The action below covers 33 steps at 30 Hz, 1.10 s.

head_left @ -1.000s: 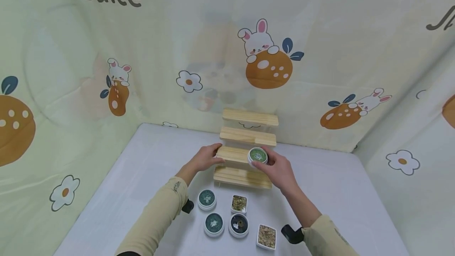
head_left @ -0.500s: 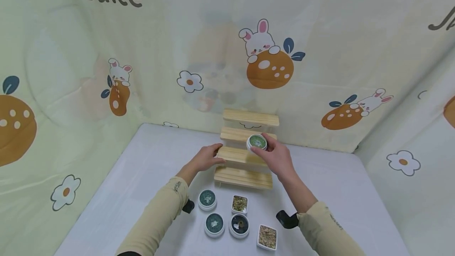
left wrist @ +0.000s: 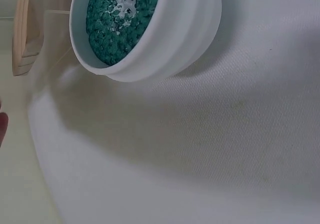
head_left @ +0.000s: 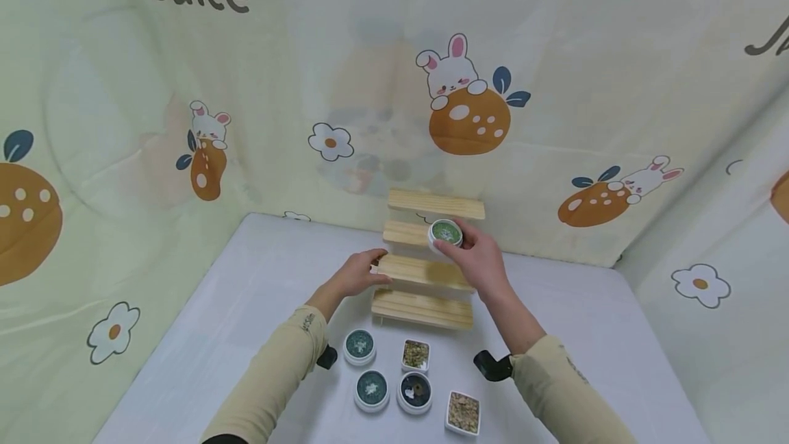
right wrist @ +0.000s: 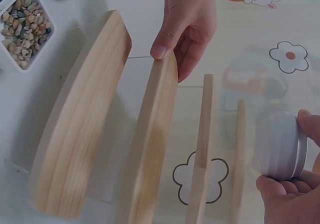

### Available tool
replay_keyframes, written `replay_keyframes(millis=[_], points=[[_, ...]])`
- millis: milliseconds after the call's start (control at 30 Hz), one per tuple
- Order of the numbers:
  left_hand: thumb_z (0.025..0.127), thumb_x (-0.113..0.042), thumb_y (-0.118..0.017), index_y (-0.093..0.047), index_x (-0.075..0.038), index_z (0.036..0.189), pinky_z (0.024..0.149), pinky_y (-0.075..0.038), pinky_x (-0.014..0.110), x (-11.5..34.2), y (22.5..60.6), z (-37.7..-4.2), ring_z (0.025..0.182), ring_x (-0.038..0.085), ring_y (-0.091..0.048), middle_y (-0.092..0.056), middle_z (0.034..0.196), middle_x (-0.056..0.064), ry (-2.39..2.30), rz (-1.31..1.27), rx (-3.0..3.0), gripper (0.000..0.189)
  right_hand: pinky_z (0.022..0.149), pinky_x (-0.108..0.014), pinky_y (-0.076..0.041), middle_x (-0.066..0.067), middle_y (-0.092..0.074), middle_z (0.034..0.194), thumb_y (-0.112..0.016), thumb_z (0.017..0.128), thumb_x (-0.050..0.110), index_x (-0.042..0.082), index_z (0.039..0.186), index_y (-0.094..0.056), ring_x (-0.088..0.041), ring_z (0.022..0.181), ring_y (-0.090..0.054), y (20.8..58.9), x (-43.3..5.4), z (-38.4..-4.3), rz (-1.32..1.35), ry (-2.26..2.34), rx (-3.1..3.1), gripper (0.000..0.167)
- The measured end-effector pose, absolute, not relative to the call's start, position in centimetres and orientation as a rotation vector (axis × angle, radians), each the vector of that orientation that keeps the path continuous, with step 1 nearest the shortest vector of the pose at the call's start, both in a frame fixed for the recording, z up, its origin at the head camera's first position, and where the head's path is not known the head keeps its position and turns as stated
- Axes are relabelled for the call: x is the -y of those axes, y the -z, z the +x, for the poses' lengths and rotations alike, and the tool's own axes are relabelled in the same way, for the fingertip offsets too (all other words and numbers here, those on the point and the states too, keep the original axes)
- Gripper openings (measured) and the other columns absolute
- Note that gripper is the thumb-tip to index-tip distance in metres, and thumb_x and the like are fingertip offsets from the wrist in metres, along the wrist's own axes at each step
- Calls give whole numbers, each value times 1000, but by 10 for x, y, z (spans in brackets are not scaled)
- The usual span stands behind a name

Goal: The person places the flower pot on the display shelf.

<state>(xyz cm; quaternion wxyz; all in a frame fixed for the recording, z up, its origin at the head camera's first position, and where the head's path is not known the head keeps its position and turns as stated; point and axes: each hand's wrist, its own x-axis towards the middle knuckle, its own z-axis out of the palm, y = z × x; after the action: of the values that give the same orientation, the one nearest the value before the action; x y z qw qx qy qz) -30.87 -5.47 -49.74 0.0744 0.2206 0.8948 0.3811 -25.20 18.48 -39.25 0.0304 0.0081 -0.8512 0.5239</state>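
Note:
My right hand [head_left: 485, 260] holds a small round white pot [head_left: 446, 233] with green filling and pale bits on top. The pot is pinched between thumb and fingers and overlaps the second-highest board in the head view. From the side, the right wrist view shows its white wall [right wrist: 280, 145]. At the left end of a tiered wooden display stand [head_left: 425, 271], my left hand [head_left: 353, 275] pinches one step, the second from the bottom. The right wrist view shows that thumb on the edge of the board [right wrist: 150, 149] and the fingers behind it.
Below the stand are teal-topped round pots [head_left: 359, 347], a dark-topped round pot [head_left: 415, 390] and square white pots [head_left: 463, 412] of pebbly grains. One teal-topped pot [left wrist: 120, 24] is close under the left wrist. A printed curtain [head_left: 277, 88] hangs behind the white table [head_left: 555, 334].
My right hand has lifted the green-topped pot up and back, from in front of the second step to the third. My left hand stays on the stand.

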Motion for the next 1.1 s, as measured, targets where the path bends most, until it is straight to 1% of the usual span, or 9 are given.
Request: replay_keyframes(millis=[100,267,500,667,767,800,867,967,1100], points=[[86,-23,-77,-52,5,134,94,-50,41,55,497,-310,107,29,-57,-59,119,18,-1128,690,-2705,62,97,-39,-51,-10,-56,138,-75,87,33,11,145,-47,-22,122,-55,389,-182,-255,37,-1634,2610,68],[84,-21,-79,-55,5,130,94,-50,42,55,496,-308,105,28,-56,-58,114,16,-1154,685,-2700,58,101,-39,-49,-11,-50,144,-75,87,33,8,148,-42,-23,128,-51,385,-179,-261,18,-1641,2617,73],[83,-21,-80,-55,4,131,97,-50,41,54,499,-310,108,28,-57,-59,117,16,-1173,657,-2710,60,102,-39,-48,-11,-50,144,-74,87,35,7,148,-42,-23,128,-50,380,-175,-276,-20,-1615,2600,74],[82,-20,-80,-55,4,131,100,-49,39,54,501,-313,112,28,-57,-60,122,17,-1209,634,-2694,60,101,-40,-48,-11,-53,141,-75,87,35,7,146,-45,-23,126,-51,376,-170,-290,-27,-1584,2572,73],[82,-19,-81,-55,4,131,100,-49,38,54,501,-314,113,28,-58,-61,123,17,-1215,632,-2688,60,96,-39,-49,-12,-60,132,-75,86,35,6,141,-52,-24,119,-56,375,-165,-298,-9,-1541,2564,66],[82,-20,-81,-55,3,131,100,-49,39,54,501,-314,113,28,-58,-61,123,17,-1213,634,-2687,60,93,-38,-50,-12,-63,127,-75,86,34,6,137,-56,-24,113,-57,375,-164,-301,1,-1529,2559,61],[82,-21,-81,-55,3,132,101,-49,39,55,501,-314,114,28,-58,-61,123,16,-1207,633,-2680,61,84,-35,-50,-9,-67,116,-76,86,35,10,127,-63,-22,102,-59,377,-160,-306,0,-1502,2559,50],[83,-22,-80,-54,3,133,101,-48,40,55,501,-314,115,29,-58,-61,123,17,-1201,637,-2671,62,73,-32,-46,-7,-67,101,-75,86,35,12,112,-67,-21,88,-55,380,-155,-312,-4,-1454,2561,37],[84,-23,-79,-53,4,134,102,-48,41,56,500,-313,117,31,-57,-61,126,18,-1192,641,-2664,63,75,-34,-47,-8,-66,99,-75,86,36,11,110,-66,-23,88,-56,382,-149,-318,-40,-1438,2563,36]])
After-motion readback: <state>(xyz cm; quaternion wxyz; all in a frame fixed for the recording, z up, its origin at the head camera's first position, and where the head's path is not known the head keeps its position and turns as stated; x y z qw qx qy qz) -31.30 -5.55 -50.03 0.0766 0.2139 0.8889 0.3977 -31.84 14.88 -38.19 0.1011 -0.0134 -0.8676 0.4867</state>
